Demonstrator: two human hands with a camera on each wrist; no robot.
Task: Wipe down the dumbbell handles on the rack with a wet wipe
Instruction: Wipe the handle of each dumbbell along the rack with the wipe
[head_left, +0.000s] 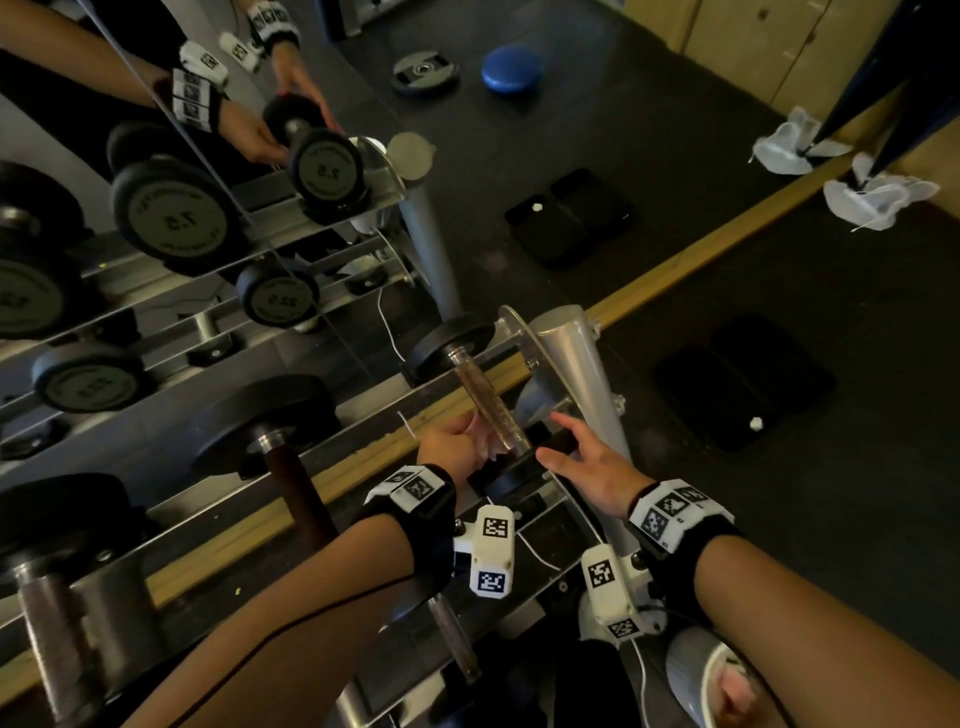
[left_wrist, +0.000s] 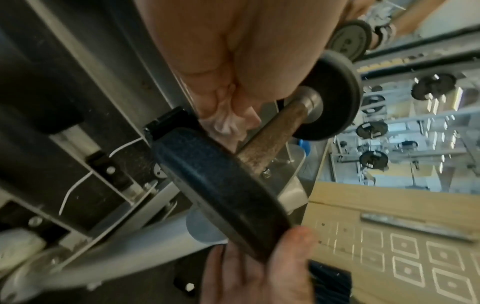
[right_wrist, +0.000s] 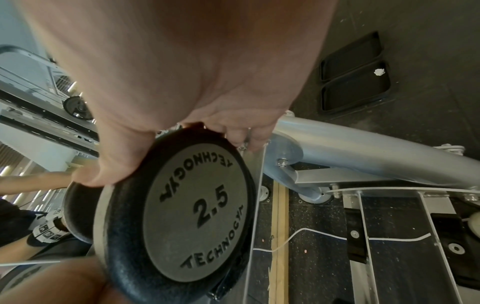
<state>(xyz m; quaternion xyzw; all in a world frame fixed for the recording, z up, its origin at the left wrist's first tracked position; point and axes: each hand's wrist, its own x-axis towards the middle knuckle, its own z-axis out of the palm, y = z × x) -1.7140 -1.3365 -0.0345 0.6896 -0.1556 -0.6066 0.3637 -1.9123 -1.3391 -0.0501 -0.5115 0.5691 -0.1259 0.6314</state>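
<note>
Both grips busy: left hand (head_left: 448, 441) apparently pinches wet wipe (left_wrist: 228, 125) beside handle (head_left: 488, 410); right hand (head_left: 587, 460) clasps 2.5 dumbbell head (right_wrist: 192, 209).

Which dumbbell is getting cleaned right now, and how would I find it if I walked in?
Go to the silver rack by the mirror wall and look at its right end. The dumbbell there is the smallest, marked 2.5. It alone has hands on it: the right hand holds its near end, and the left hand presses a bunched wet wipe beside its rusty-brown handle.
</note>
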